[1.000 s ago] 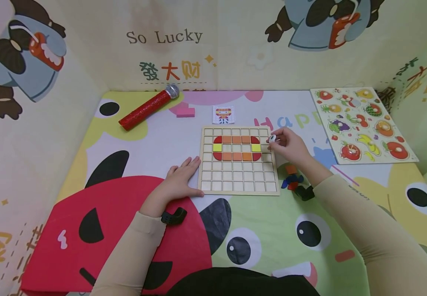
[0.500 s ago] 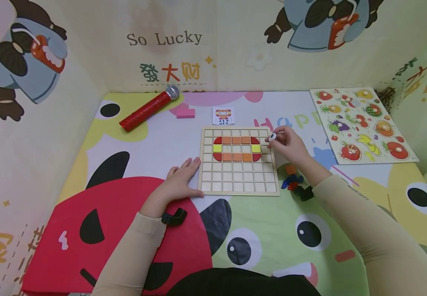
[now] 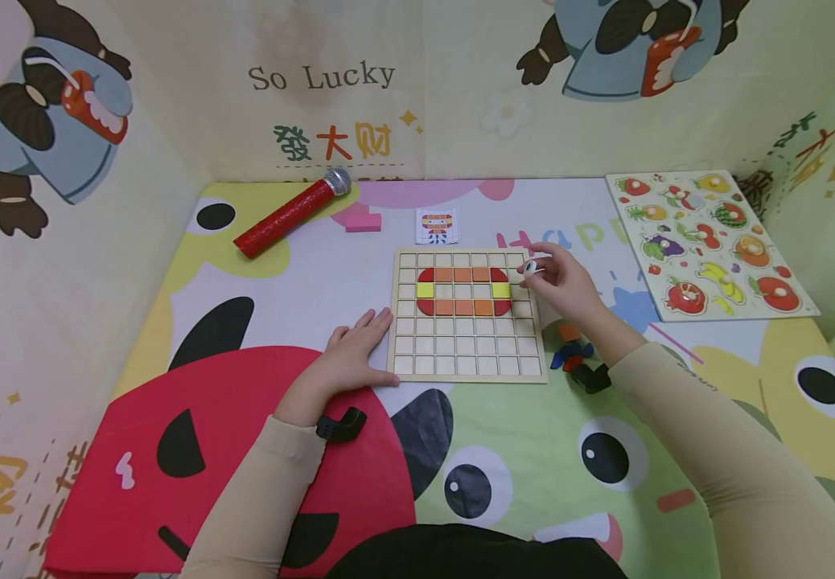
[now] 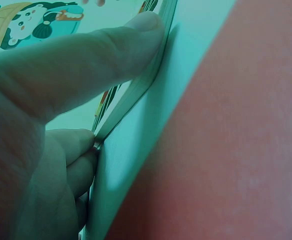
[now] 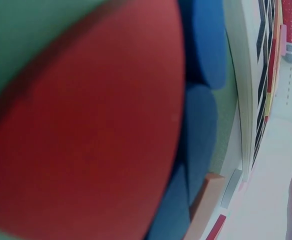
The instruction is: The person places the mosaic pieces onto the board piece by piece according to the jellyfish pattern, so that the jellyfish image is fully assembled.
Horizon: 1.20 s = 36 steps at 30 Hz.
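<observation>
A square wooden grid board [image 3: 470, 376] lies in the middle of the table. Red, orange and yellow pieces [image 3: 464, 307] fill some cells of its upper half, forming a ring. My left hand [image 3: 351, 355] rests against the board's left side, fingers extended; in the left wrist view the thumb [image 4: 101, 52] touches the board's edge. Over the upper right edge of the board, my right hand [image 3: 561, 283] pinches a small white piece with a dark eye spot [image 3: 530, 268] between thumb and fingers. A small pile of blue, red and orange pieces [image 3: 571, 352] lies below that hand.
Behind the board are a small pattern card [image 3: 437, 227] and a pink block [image 3: 364, 223]. A red glittery microphone [image 3: 290, 213] lies at the back left. A fruit picture board [image 3: 710, 245] occupies the back right. Patterned walls border the table.
The white eye piece has turned a little in my right hand's fingers, and that hand has shifted slightly. My left hand stays in place against the board.
</observation>
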Tool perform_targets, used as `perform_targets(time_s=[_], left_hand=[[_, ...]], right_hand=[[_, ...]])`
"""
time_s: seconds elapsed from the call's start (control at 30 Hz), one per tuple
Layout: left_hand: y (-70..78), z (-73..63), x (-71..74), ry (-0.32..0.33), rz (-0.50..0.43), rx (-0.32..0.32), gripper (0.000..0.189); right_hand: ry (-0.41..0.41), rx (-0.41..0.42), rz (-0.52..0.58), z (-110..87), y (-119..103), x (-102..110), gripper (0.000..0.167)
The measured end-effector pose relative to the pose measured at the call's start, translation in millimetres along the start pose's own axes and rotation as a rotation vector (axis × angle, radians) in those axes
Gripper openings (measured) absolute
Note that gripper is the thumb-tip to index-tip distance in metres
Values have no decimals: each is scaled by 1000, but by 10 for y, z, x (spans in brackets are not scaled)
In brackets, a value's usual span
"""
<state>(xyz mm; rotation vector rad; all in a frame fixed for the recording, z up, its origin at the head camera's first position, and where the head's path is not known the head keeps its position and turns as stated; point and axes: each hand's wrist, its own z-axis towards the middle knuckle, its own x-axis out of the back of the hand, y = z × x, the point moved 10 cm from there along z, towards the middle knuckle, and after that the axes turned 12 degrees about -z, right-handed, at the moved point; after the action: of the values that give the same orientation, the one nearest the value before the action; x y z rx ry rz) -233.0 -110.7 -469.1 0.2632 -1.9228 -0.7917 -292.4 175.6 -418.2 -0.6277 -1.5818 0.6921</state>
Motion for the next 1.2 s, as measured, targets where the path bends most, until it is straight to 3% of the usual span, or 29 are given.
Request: perform_targets(time_s=[0.37, 1.2], left_hand=[[7, -16, 3, -6, 0, 8, 106], [2, -9, -1, -7, 0, -6, 105]], right_hand=[[-32, -21, -82, -10, 24, -47, 42], [-120, -65, 34, -22, 29, -175, 39]])
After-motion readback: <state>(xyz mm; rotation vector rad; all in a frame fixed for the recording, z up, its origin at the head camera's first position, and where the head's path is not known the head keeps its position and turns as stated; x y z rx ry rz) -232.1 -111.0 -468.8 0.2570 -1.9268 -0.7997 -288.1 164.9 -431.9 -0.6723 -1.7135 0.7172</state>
